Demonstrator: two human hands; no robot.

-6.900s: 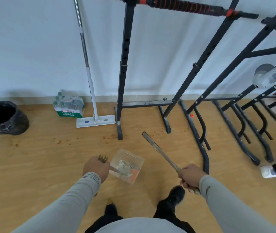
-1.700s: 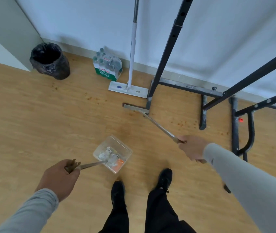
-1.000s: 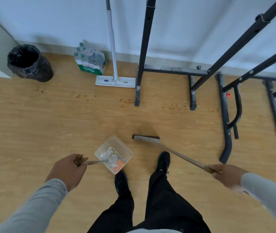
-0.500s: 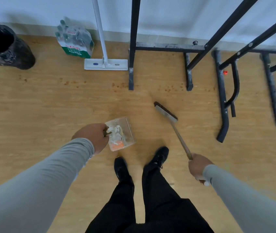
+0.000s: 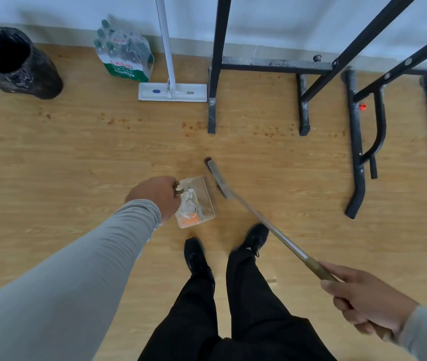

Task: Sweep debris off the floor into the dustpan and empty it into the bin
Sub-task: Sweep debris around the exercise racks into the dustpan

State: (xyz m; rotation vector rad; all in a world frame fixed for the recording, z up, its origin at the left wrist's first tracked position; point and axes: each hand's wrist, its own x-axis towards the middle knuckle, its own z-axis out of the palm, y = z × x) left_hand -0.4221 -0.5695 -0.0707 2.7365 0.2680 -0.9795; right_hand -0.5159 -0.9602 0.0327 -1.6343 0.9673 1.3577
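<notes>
I am holding the clear plastic box-shaped dustpan (image 5: pixel 196 203) low over the wooden floor (image 5: pixel 50 157) with my left hand (image 5: pixel 159 195), whose fingers are curling round its brown handle right at the pan's left edge; white scraps and an orange piece are lying inside it. I am judging the pan to be light and stiff but thin-walled, so gripping the handle close to the body, as I am doing, is keeping it from tipping and spilling. My right hand (image 5: pixel 368 302) is clenching the near end of the long metal-handled broom (image 5: pixel 256 217), fingers wrapping the brown grip, and its dark bristle head (image 5: pixel 216 177) is sitting just beside the pan's right edge. The broom is looking light but long, so a single grip at the end is giving me little control over the head. The floor is looking smooth and hard, so the small reddish-brown crumbs (image 5: pixel 191 126) scattering across the far strip should be sliding easily. The black-bagged round bin (image 5: pixel 14 63) is standing at the far left by the white wall (image 5: pixel 272 19), well apart from the pan. Near it are a shrink-wrapped pack of water bottles (image 5: pixel 123 53) and a white flat mop (image 5: pixel 172 89). Black steel rack frames (image 5: pixel 216 61) are crowding the far right, their feet sitting among the crumbs.
</notes>
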